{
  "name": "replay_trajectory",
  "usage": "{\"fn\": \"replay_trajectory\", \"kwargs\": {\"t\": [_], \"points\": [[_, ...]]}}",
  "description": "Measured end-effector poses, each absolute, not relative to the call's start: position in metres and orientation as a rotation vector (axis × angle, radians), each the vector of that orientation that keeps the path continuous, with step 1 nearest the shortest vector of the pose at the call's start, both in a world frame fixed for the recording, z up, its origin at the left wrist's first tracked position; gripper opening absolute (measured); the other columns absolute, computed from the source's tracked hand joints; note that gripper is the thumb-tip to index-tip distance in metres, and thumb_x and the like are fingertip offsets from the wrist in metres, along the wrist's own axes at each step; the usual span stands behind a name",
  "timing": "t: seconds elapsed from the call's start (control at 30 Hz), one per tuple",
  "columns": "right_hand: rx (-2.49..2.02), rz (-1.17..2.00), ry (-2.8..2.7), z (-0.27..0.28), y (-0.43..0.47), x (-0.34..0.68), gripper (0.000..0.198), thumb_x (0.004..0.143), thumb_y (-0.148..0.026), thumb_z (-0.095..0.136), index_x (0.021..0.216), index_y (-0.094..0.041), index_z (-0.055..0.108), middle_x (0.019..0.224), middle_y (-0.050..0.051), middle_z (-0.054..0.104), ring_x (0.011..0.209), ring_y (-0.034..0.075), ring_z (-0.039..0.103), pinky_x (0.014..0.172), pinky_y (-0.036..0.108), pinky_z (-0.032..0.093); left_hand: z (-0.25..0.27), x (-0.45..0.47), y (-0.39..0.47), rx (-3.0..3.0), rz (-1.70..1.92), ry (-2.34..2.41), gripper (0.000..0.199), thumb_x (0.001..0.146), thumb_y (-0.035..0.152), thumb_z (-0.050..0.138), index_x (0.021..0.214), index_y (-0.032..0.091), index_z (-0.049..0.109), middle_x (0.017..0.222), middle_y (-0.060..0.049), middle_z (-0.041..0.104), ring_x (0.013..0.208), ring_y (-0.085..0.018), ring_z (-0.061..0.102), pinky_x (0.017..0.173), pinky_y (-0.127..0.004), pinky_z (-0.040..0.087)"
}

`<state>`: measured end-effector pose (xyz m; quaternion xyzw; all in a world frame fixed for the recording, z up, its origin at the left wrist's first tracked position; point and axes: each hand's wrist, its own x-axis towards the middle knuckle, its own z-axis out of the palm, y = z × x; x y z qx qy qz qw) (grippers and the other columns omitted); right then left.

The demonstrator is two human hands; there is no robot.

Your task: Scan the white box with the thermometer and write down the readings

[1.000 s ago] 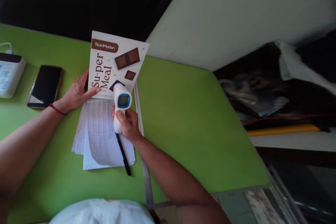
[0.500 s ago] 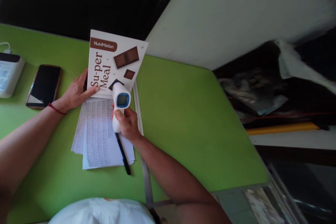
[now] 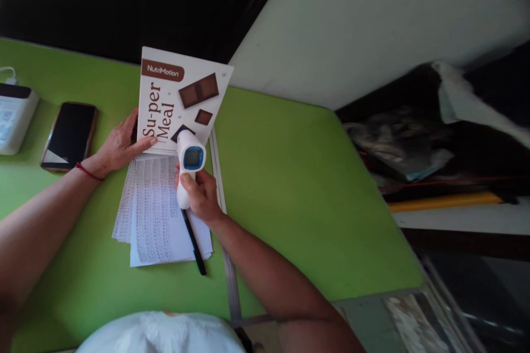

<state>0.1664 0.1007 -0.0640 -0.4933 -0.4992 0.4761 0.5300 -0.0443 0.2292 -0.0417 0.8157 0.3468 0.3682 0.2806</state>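
Observation:
A white box [image 3: 182, 102] printed "NutriMotion Su-per Meal" with chocolate pieces stands tilted over the green table. My left hand [image 3: 123, 143] grips its lower left edge, thumb on the front and the other fingers hidden behind. In my right hand [image 3: 201, 192] is a white infrared thermometer [image 3: 192, 158], its blue-framed screen facing me and its nose close to the box's lower front. I cannot tell if the nose touches it. Below the box lie sheets of handwritten paper [image 3: 155, 220], and a black pen [image 3: 194, 244] rests across them.
To the left lie a dark phone [image 3: 71, 135] and a white device [image 3: 16, 116] with a cable. The green table [image 3: 306, 193] has a metal seam down its middle and ends at the right. Beyond it is a dark shelf with cloth-like items [image 3: 397, 143]. A pale wall rises behind.

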Motion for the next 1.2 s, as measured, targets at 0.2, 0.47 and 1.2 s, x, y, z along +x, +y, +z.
{"fn": "replay_trajectory", "kwargs": {"t": [0.2,0.47,1.2], "points": [[-1.177,1.136,-1.178,-0.062,0.100,0.166,0.037,0.085,-0.059,0.067,0.080,-0.023,0.061,0.067,-0.002,0.056,0.062,0.014,0.050,0.059,0.031,0.042,-0.041,-0.045,0.228,2.179,0.957,0.990,0.072,0.090,0.074,0.062,0.141,0.025,0.052,0.133,-0.013,0.067,0.121,-0.040,0.065,0.102,-0.057,0.056],[-1.193,1.140,-1.181,-0.062,0.101,0.166,0.038,0.085,-0.060,0.067,0.080,-0.023,0.061,0.068,-0.002,0.056,0.063,0.014,0.050,0.060,0.031,0.042,-0.049,-0.048,0.231,2.181,0.992,1.001,0.076,0.087,0.071,0.068,0.144,0.024,0.049,0.134,-0.014,0.067,0.125,-0.041,0.064,0.106,-0.057,0.054],[-1.149,1.168,-1.150,-0.063,0.102,0.166,0.040,0.084,-0.062,0.067,0.081,-0.022,0.061,0.065,-0.003,0.056,0.058,0.013,0.050,0.055,0.028,0.042,-0.050,-0.050,0.230,2.106,0.955,1.051,0.107,0.079,0.071,0.076,0.161,0.025,0.026,0.158,-0.018,0.042,0.148,-0.049,0.037,0.121,-0.070,0.031]]}}
